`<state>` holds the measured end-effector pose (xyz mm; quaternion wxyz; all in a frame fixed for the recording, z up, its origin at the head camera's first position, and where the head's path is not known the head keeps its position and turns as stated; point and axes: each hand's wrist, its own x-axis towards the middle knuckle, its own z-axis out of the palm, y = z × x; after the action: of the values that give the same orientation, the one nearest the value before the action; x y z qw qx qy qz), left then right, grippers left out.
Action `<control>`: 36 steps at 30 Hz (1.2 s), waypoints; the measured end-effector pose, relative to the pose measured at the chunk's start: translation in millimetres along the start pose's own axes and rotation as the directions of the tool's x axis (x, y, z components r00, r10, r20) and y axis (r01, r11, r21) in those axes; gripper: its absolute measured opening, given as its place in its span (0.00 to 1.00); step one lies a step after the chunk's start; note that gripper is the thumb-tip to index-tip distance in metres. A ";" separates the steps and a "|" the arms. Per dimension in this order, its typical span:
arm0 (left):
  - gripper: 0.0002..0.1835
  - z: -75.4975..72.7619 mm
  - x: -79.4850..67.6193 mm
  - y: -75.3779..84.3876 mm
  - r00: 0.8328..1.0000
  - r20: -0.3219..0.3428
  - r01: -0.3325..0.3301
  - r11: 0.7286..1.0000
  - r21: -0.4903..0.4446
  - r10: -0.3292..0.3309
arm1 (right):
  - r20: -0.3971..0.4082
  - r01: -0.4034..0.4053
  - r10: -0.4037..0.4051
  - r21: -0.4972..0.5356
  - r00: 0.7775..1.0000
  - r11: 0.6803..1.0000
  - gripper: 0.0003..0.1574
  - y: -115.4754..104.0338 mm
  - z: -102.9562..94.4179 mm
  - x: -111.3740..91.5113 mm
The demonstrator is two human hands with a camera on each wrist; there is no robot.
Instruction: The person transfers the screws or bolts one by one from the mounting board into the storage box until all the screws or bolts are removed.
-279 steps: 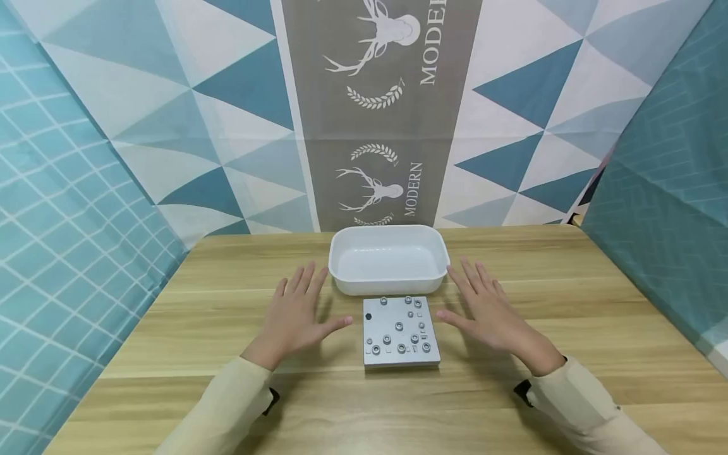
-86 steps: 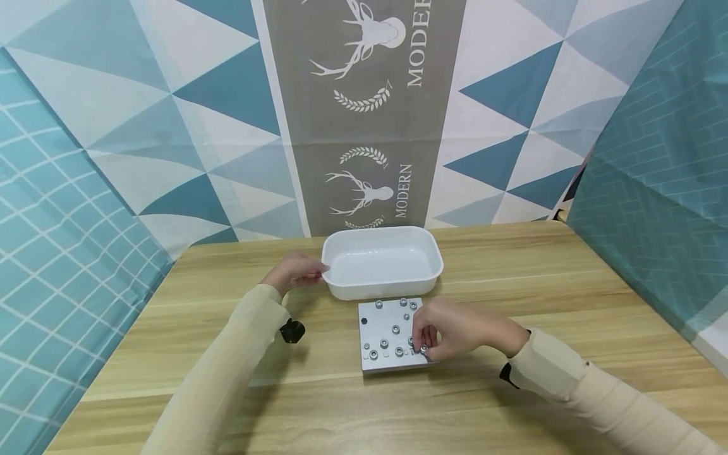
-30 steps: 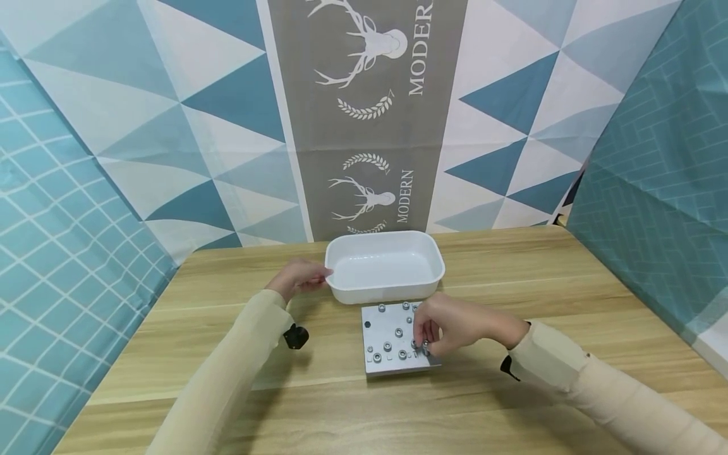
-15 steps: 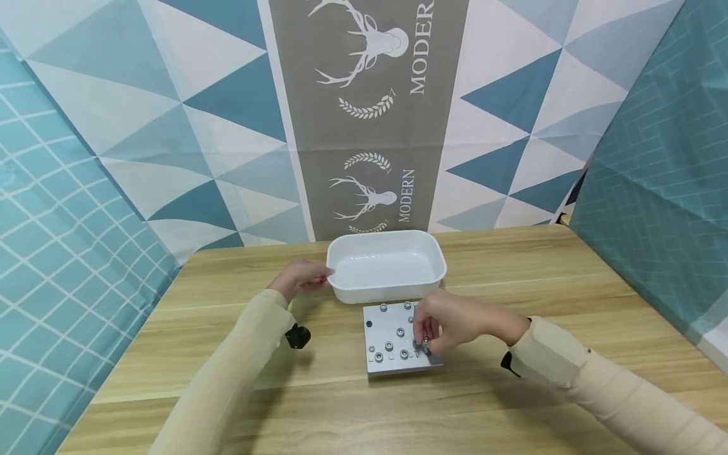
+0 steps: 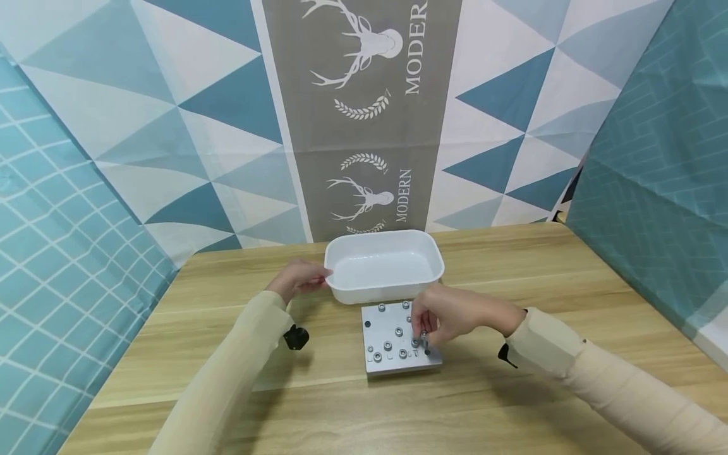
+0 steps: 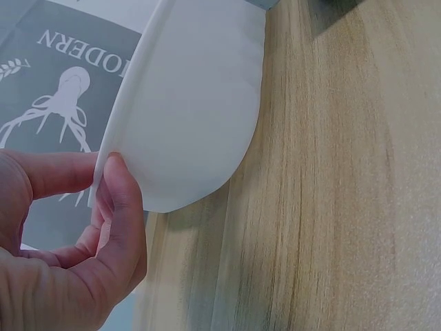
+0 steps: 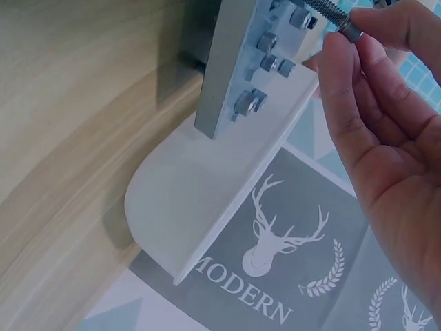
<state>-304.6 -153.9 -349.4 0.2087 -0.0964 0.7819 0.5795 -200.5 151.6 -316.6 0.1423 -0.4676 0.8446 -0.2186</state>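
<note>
My left hand (image 5: 297, 277) pinches the left end of the rim of a white plastic tub (image 5: 387, 294); in the left wrist view, thumb and fingers clasp its edge. In front of the tub lies a square silver metal block (image 5: 380, 333) with several socket-head screws in its top. Over its front right corner, my right hand (image 5: 457, 309) pinches a threaded screw (image 5: 424, 340). The right wrist view shows this screw (image 7: 334, 15) by its head between thumb and fingers, its threads bare. Below the screw, a dark hole (image 5: 427, 352) is visible in the block.
A wooden table (image 5: 318, 404) carries everything. Patterned cloth (image 5: 370, 126) hangs behind it, with blue tiled cloth on both sides. The tub's front wall stands close behind the block. Other screws (image 5: 402, 354) sit near my right fingers.
Both hands were spread beside the block at first. Later the left took the tub's rim and the right a corner screw. In the last half second that screw has risen, uncovering its hole.
</note>
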 end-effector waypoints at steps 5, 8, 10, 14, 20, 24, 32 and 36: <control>0.10 -1.2 0.7 -1.1 1.000 -0.001 0.002 1.000 -0.019 -0.002 | -0.002 -0.031 0.031 -0.018 1.000 0.999 0.08 2.9 -6.5 1.6; 0.10 -1.7 -0.5 -0.6 1.000 -0.004 0.002 1.000 -0.021 -0.002 | -0.010 -0.041 0.041 -0.030 0.999 0.999 0.08 4.3 -9.7 3.1; 0.10 -1.9 -0.9 -0.5 1.000 -0.005 0.002 1.000 -0.023 -0.002 | -0.018 -0.041 0.041 -0.037 0.999 0.998 0.08 5.3 -11.2 4.3; 0.11 -2.3 -1.6 -0.6 1.000 -0.006 -0.004 1.000 -0.012 0.004 | -0.043 -0.042 0.040 -0.038 0.998 0.998 0.07 8.0 -14.9 5.8; 0.12 -0.9 -0.9 -0.8 1.000 -0.010 -0.009 1.000 -0.023 0.009 | -0.104 -0.051 0.045 -0.055 0.994 0.997 0.07 11.5 -26.1 6.8; 0.12 0.2 -1.4 -1.3 1.000 -0.013 -0.005 0.999 -0.035 0.005 | -0.117 -0.053 0.043 -0.081 0.992 0.995 0.07 14.4 -33.4 7.7; 0.16 2.1 -3.5 -1.6 1.000 -0.023 -0.004 0.999 -0.041 0.003 | -0.140 -0.071 0.055 -0.110 0.989 0.991 0.07 17.4 -41.3 11.7; 0.18 1.8 -3.4 -1.4 1.000 -0.028 -0.003 0.999 -0.036 0.002 | -0.148 -0.075 0.058 -0.113 0.987 0.991 0.06 19.2 -44.8 16.3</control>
<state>-300.6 -152.9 -349.5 0.1950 -0.1072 0.7743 0.5924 -242.9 157.2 -288.1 0.0602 -0.4297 0.8793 -0.1963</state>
